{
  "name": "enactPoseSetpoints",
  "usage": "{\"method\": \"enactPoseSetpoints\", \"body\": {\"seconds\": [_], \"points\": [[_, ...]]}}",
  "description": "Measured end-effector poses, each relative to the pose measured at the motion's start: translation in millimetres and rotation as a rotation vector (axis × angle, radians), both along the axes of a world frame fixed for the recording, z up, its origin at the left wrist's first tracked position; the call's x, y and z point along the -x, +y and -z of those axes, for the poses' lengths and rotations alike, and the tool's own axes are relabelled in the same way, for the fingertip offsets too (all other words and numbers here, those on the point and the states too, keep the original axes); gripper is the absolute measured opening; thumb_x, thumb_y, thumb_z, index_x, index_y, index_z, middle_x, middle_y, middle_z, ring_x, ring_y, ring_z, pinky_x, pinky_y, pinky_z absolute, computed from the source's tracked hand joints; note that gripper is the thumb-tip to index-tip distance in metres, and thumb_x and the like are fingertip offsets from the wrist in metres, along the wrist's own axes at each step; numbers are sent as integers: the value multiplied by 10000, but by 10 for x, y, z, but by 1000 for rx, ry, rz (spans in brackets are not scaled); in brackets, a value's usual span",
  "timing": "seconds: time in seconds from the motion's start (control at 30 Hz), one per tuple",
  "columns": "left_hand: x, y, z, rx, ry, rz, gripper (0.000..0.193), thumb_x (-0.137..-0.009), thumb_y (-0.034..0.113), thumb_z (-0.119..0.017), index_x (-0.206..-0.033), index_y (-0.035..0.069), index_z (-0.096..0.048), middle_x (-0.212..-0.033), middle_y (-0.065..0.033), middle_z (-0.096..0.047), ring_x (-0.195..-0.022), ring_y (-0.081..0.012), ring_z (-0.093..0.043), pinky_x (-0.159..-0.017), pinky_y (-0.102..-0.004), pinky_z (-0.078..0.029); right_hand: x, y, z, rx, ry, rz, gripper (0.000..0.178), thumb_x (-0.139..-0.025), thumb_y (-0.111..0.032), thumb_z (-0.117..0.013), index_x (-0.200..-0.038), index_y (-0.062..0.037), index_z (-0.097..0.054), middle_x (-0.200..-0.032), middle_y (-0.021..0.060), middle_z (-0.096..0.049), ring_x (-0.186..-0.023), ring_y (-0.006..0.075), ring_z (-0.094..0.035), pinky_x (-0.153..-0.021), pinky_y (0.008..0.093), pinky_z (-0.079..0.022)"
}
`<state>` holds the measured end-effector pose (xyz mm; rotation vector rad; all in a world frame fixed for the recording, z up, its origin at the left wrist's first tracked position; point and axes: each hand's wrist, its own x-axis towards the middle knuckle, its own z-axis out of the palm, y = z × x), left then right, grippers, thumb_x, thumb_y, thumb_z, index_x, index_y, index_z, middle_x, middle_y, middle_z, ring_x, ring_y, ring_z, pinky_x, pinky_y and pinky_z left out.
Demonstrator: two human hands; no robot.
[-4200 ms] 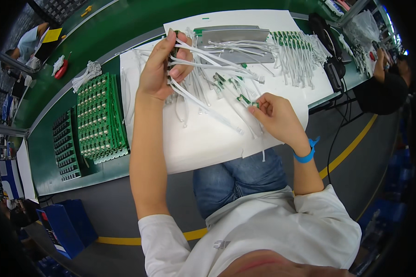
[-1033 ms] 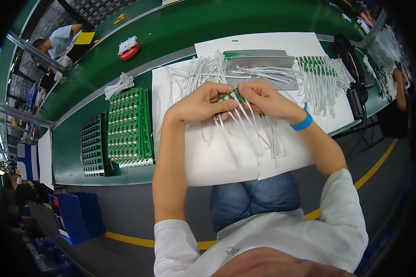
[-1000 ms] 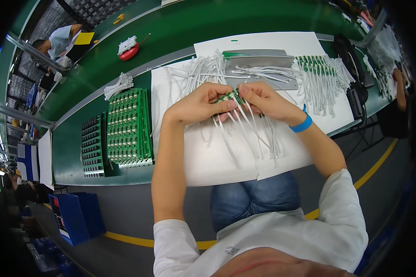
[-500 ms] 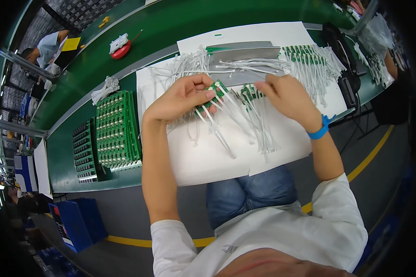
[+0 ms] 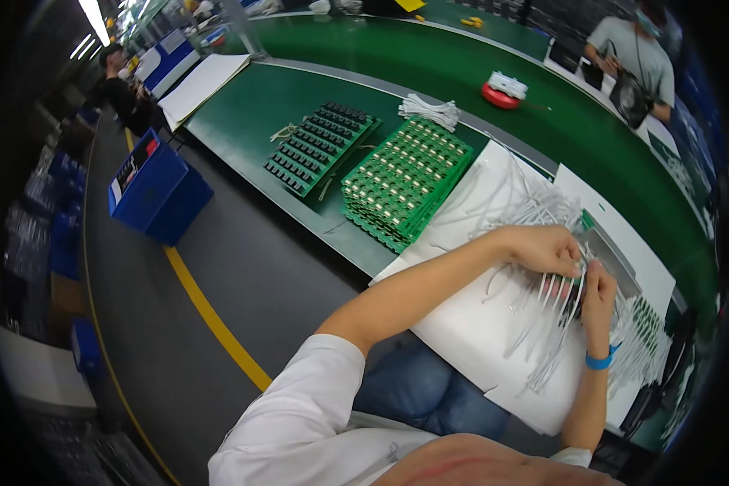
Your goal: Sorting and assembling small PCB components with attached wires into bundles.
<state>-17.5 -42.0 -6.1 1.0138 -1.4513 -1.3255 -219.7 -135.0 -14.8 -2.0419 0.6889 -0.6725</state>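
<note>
Small green circuit board with white wire leads [image 5: 573, 285]: left hand [image 5: 545, 249] and right hand [image 5: 599, 293] both pinching it; keep leads fanned toward 6 o'clock over white sheet [image 5: 470, 324], grip edges only.

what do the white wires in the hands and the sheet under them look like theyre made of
White wires: likely plastic-coated cable, thin, bending loosely, dull white. White sheet: looks like paper or thin foam, matte and flat with a sharp edge; which one is unclear. Left hand and right hand both pinch the bundle.

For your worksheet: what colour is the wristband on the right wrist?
Blue wristband, head view.
</note>
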Motion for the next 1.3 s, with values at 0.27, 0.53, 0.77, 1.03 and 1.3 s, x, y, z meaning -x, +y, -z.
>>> {"method": "enactPoseSetpoints", "body": {"seconds": [0.27, 0.53, 0.77, 1.03, 1.3], "points": [[168, -62, -85, -7, 49, 106, 164, -938, 127, -606, -929, -30, -648, -774, -59, -702, -676, -90, -636, -604, -237, -510, 22, 72, -63, 43, -131, 30, 366, -1029, -227, -495, -733, -35, -402, -666, -34, -351, -635, 47, -318, -540, 236, -271], [151, -33, -112, 27, 76, 124, 151, -933, 112, -603, -901, -23, -662, -784, -38, -705, -674, -77, -631, -619, -231, -510, 119, 136, -129, 128, -140, 78, 374, -1024, -204, -489, -705, -37, -387, -616, -36, -335, -595, 52, -290, -508, 267, -236], [197, -30, -177, 93, 34, 46, 188, -941, 139, -592, -858, -21, -644, -732, -60, -688, -646, -90, -619, -594, -248, -496, 189, 91, -8, -67, -148, 90, 430, -1041, -298, -457, -680, -65, -442, -606, -49, -397, -558, 37, -338, -495, 248, -261], [245, -19, -215, 88, 181, 131, 176, -954, 129, -588, -858, -16, -615, -722, -54, -677, -625, -90, -613, -590, -238, -495, 214, 71, 197, -506, -415, 137, 318, -1030, -381, -470, -860, -115, -518, -714, -58, -466, -590, 20, -436, -504, 204, -353], [95, -34, -260, -94, 409, -33, 249, -962, 112, -566, -1176, -14, -556, -832, -93, -681, -715, -113, -616, -631, -242, -494, 354, -139, -268, -179, 64, 164, 438, -1004, -304, -547, -652, -51, -481, -534, -37, -428, -470, 32, -386, -427, 227, -266]]}}
